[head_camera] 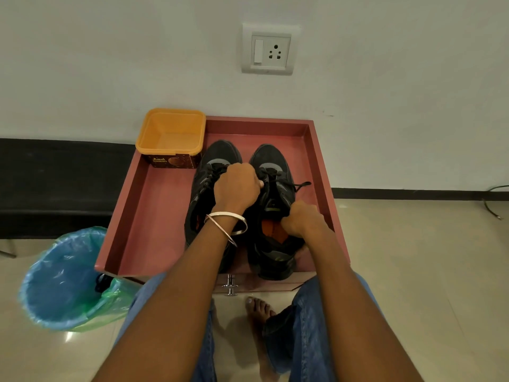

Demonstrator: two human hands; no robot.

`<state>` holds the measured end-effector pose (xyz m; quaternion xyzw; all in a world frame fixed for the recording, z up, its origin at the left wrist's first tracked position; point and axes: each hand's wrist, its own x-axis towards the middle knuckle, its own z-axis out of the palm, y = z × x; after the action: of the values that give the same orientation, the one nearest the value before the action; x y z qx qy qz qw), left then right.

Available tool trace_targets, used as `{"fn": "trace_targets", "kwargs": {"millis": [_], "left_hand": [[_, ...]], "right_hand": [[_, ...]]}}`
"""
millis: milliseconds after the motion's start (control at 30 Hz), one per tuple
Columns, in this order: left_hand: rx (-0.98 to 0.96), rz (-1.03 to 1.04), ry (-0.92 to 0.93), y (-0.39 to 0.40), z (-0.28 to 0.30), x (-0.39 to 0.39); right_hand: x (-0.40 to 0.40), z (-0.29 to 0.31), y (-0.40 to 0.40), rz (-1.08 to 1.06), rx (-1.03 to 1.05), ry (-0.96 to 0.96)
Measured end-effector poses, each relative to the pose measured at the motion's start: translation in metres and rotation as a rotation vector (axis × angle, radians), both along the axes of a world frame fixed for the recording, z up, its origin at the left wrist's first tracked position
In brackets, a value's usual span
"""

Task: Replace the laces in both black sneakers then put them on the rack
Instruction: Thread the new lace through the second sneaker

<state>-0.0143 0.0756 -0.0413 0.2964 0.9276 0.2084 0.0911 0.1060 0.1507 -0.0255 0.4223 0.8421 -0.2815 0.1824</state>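
Observation:
Two black sneakers stand side by side, toes toward the wall, in a pink drawer-like tray [154,205]. My left hand [238,187] reaches across the left sneaker [217,158] and pinches the black lace at the front eyelets of the right sneaker [271,164]. My right hand [303,219] is curled at that shoe's collar, gripping the tongue above the orange insole [271,230]. A loose lace end [301,185] sticks out to the right of the right sneaker. A metal bangle sits on my left wrist.
An orange plastic tub [171,135] sits at the tray's back left corner. A bin with a blue liner [63,279] stands on the floor to the left, something black at its rim. A wall socket [270,49] is above. My knees and bare foot are below the tray's metal handle [230,284].

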Motion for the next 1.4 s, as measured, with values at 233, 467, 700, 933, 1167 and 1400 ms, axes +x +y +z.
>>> {"fn": "trace_targets", "kwargs": {"millis": [233,467,700,933,1167,1400], "left_hand": [[0.794,0.171,-0.607,-0.01,0.044,-0.009],[1.629,0.061,-1.066,-0.033,0.092,-0.029],[0.627,0.094,-0.348,-0.01,0.03,-0.008],[0.063,-0.038,-0.007,0.005,0.001,0.002],[0.383,0.194,-0.273,-0.001,0.021,-0.009],[0.403,0.228,-0.325,-0.005,0.025,-0.009]], "right_hand": [[0.0,0.001,0.0,0.021,-0.006,-0.011],[0.002,0.004,-0.001,0.039,-0.005,-0.017],[0.0,0.003,0.0,0.031,-0.001,-0.024],[0.0,-0.001,0.002,0.021,-0.009,-0.004],[0.0,-0.004,0.003,0.024,-0.008,0.008],[-0.003,-0.01,0.003,0.025,0.005,-0.001]]}}
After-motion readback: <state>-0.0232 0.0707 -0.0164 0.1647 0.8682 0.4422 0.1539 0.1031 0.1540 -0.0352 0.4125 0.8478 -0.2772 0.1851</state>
